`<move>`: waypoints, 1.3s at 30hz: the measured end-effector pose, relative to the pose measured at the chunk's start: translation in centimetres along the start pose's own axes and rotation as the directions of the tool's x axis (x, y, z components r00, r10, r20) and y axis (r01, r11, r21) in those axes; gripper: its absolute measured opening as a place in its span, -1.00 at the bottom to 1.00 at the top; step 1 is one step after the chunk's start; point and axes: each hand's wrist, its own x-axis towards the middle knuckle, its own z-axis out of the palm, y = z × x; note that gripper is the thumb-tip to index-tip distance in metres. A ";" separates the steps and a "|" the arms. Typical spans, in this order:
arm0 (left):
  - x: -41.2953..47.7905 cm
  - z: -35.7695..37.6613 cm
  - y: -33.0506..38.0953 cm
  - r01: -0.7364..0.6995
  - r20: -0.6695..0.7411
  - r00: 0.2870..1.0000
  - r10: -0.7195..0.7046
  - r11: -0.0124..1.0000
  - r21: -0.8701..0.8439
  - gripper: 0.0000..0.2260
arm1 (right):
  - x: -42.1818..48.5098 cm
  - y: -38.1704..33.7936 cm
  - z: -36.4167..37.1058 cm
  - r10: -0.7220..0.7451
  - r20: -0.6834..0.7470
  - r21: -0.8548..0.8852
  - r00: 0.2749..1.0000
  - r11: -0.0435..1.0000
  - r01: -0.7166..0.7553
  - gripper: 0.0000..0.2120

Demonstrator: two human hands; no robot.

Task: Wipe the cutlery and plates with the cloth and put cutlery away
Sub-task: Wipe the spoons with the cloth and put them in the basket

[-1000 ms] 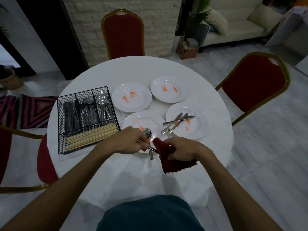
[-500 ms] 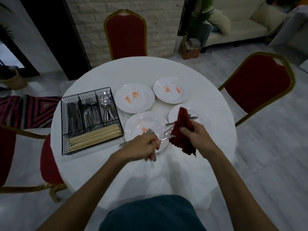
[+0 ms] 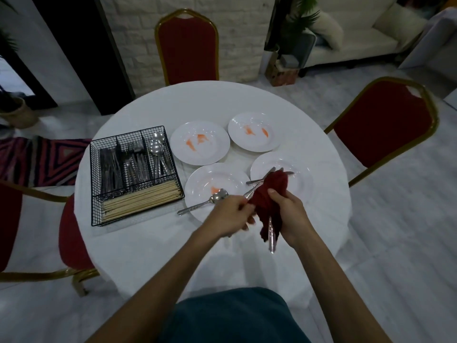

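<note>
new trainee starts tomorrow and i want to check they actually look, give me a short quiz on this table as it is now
1. Count: how many white plates are on the table?
2. True or false: the spoon on the nearest plate lies wholly inside that plate's rim.
3. Pick one: what fills the front compartment of the wire caddy, the one closest to the person?
A. forks
B. chopsticks
C. spoons

Key
1. Four.
2. False: its handle reaches past the rim and over the tablecloth.
3. B.
</note>
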 end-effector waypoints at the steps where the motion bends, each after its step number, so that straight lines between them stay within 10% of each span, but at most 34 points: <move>1: 0.2 -0.7 0.1 -0.014 -0.057 0.998 0.014 1.000 0.010 -0.86 | -0.4 0.0 0.1 0.013 0.024 -0.029 1.000 1.000 -0.012 -0.82; 12: -1.2 -1.1 0.4 0.003 -0.046 0.998 -0.037 0.811 -0.585 -0.73 | -2.0 -0.3 1.0 0.026 0.205 -0.359 0.978 0.932 0.051 -0.70; 26: -0.1 -7.2 -1.9 -0.073 -0.462 0.880 -0.109 0.930 -0.359 -0.98 | -3.9 0.7 1.2 0.083 0.387 -0.450 0.918 0.886 0.109 -0.81; 33: -0.8 -2.7 -2.5 -0.036 -0.323 0.944 -0.062 0.957 -0.289 -0.86 | -2.8 1.2 3.1 0.022 0.188 -0.407 0.982 0.912 0.057 -0.85; 39: -0.3 -6.8 -2.9 -0.027 -0.417 0.904 -0.095 0.961 -0.277 -0.93 | -3.6 2.0 2.1 0.074 0.300 -0.467 0.951 0.881 0.079 -0.80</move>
